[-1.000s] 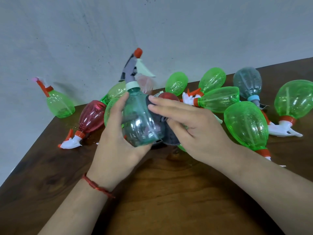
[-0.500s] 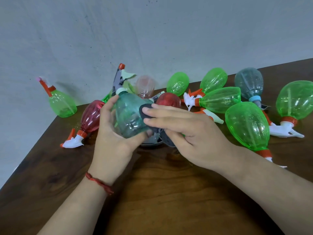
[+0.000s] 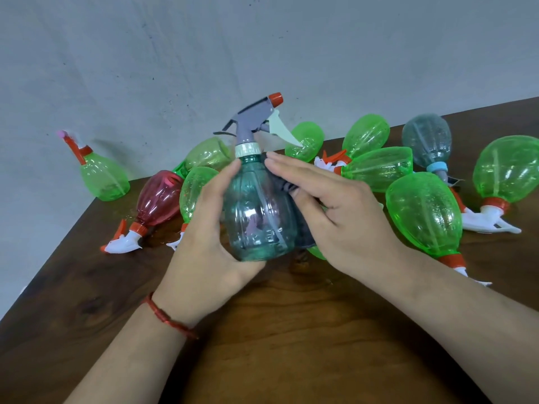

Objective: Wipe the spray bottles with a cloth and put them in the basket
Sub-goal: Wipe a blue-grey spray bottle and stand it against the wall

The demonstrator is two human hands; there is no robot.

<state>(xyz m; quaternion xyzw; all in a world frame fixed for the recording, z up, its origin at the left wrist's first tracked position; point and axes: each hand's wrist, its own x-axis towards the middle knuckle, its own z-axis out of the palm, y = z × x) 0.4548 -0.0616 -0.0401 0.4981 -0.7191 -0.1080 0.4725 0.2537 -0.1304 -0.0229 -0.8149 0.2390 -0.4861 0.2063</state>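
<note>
1. A teal translucent plastic spray bottle [image 3: 256,217] wears a grey trigger head, a white collar, an orange-red nozzle tip and a pale whitish lever.
2. The crumpled dark grey cloth [image 3: 303,234] is plain, with no pattern.
3. A red translucent plastic bottle [image 3: 159,199] has an orange collar and a white trigger.
4. The bright green translucent ribbed bottles [image 3: 423,211] show orange collars and white triggers. An upright green bottle [image 3: 102,179] has a red head and a pink tip.
5. A smoky grey-blue bottle [image 3: 427,141] bears a light blue collar.
6. A red thread bracelet [image 3: 166,319] circles the wrist, over a dark brown wood-grain table [image 3: 291,345] and before a pale grey, dark-flecked wall [image 3: 262,39].
</note>
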